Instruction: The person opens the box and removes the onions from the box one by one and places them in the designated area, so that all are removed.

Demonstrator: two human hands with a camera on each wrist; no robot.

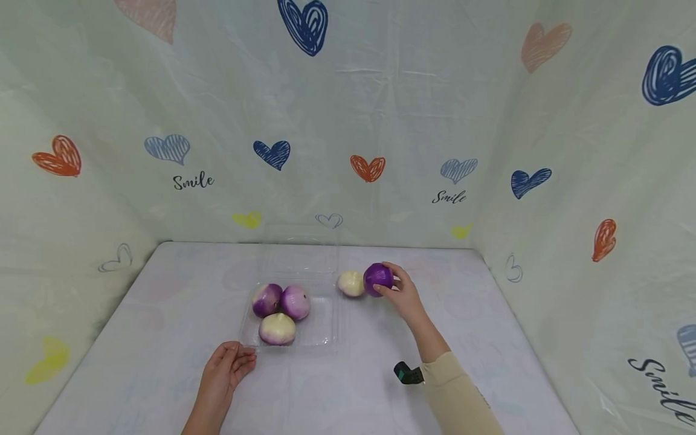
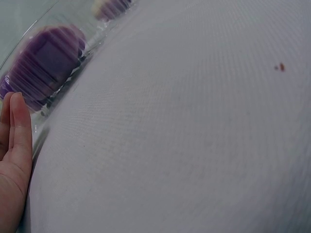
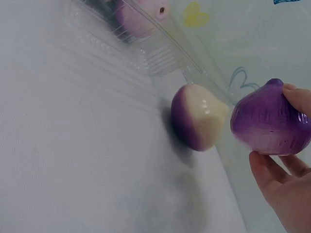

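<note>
My right hand point(image 1: 401, 293) grips a deep purple onion point(image 1: 377, 280) between thumb and fingers; the right wrist view shows this onion point(image 3: 272, 119) held up with its pointed tip on top. Just left of it, a pale onion point(image 1: 351, 283) with a purple side lies on the table. A clear plastic container point(image 1: 321, 320) with its lid point(image 1: 299, 257) flipped back holds two purple onions point(image 1: 266, 301) point(image 1: 296, 302) and a cream-and-purple onion point(image 1: 277, 329) in its left part. My left hand point(image 1: 224, 365) touches the container's front left corner with straight fingers point(image 2: 20, 116).
A white-covered table point(image 1: 326, 393) carries everything. Behind and beside it hang pale curtains point(image 1: 402, 121) printed with hearts and words. A black wrist device point(image 1: 408, 373) sticks out by the right sleeve point(image 1: 457, 393).
</note>
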